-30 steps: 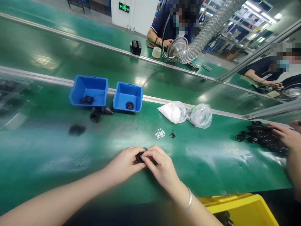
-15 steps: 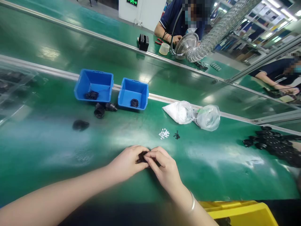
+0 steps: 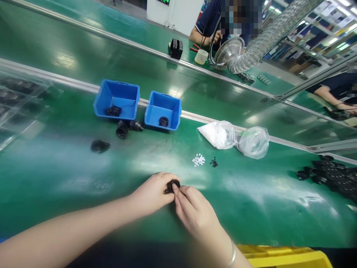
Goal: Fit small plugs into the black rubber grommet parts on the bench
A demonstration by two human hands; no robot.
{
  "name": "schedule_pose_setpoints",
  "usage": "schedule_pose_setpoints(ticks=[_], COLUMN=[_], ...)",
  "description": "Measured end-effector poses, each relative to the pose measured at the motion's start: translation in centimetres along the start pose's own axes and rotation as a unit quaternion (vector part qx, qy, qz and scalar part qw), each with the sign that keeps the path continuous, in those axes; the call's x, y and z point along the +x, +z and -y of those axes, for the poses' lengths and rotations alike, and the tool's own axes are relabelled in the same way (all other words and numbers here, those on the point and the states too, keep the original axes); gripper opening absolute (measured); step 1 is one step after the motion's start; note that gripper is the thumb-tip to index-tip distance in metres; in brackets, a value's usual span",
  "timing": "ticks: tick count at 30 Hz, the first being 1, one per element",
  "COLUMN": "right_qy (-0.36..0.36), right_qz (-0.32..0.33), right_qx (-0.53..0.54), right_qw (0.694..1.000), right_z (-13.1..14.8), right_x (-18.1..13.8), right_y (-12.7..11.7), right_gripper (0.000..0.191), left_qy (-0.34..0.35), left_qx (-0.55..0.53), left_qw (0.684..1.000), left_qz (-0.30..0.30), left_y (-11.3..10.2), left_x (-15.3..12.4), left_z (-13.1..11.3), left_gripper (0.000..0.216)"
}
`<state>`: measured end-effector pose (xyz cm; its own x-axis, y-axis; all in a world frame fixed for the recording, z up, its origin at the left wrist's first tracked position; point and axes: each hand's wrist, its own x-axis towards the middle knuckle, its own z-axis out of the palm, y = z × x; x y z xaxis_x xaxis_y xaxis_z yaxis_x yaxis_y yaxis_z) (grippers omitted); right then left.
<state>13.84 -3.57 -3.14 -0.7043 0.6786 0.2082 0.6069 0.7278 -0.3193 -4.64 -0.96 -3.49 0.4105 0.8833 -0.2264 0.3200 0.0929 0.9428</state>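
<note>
Above a green surface [image 3: 251, 208], the left hand [image 3: 156, 190] is clamped on a round-mouthed black fitting [image 3: 169, 188] while the right hand [image 3: 196, 214] puts a fingertip to its opening; whether those fingers pinch anything cannot be told. The step appears to be finger work at the mouth, calling next for a steady left grip and careful pressure. White pieces [image 3: 198, 160] lie beyond.

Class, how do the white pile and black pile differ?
The white pile spreads wider; the black pile is smaller. The white pile's pieces look chunkier than the black pile's. The white pile lies left of the black pile. Both lie loose on the green table.
</note>
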Motion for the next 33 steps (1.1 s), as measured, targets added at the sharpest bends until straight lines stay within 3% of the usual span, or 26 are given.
schedule_pose_setpoints(ticks=[4, 8, 12, 19, 23, 26, 28, 33], right_qy=[-0.024, 0.021, 0.022, 0.031, 0.068, 0.113, 0.126, 0.116], right_qz=[0.032, -0.035, -0.049, -0.005, -0.096, -0.173, -0.174, -0.101], right_qx=[-0.078, -0.049, -0.030, -0.005, 0.084, 0.126, 0.138, 0.151], right_qw=[0.996, 0.998, 0.998, 0.999, 0.990, 0.970, 0.967, 0.977], right_z=[0.2, 0.0, -0.1, 0.3, -0.2, -0.6, -0.6, -0.2], right_x=[0.0, -0.5, -0.6, 0.2, -0.1, -0.3, -0.3, 0.0], right_y=[0.2, 0.4, 0.4, 0.1, -0.5, -0.9, -1.0, -0.7], right_gripper=[0.036, 0.047, 0.058, 0.044, 0.047, 0.049, 0.051, 0.053], left_qy=[0.003, 0.002, 0.003, 0.009, -0.009, -0.029, -0.053, -0.066], left_qx=[0.019, 0.000, -0.005, 0.000, -0.107, -0.224, -0.279, -0.341], left_qw=[1.000, 1.000, 1.000, 1.000, 0.993, 0.971, 0.955, 0.932], left_qz=[-0.006, -0.003, 0.001, 0.000, 0.040, 0.074, 0.085, 0.106], left_y=[0.0, 0.0, 0.0, -0.1, -0.2, -0.4, -0.5, -0.8], left_x=[0.0, -0.1, -0.2, -0.1, -0.3, -0.3, -0.2, -0.1], left_z=[-0.1, 0.1, 0.2, 0.1, 0.0, -0.3, -0.6, -1.2], left_gripper=[0.039, 0.039, 0.038, 0.037, 0.038, 0.035, 0.033, 0.026])
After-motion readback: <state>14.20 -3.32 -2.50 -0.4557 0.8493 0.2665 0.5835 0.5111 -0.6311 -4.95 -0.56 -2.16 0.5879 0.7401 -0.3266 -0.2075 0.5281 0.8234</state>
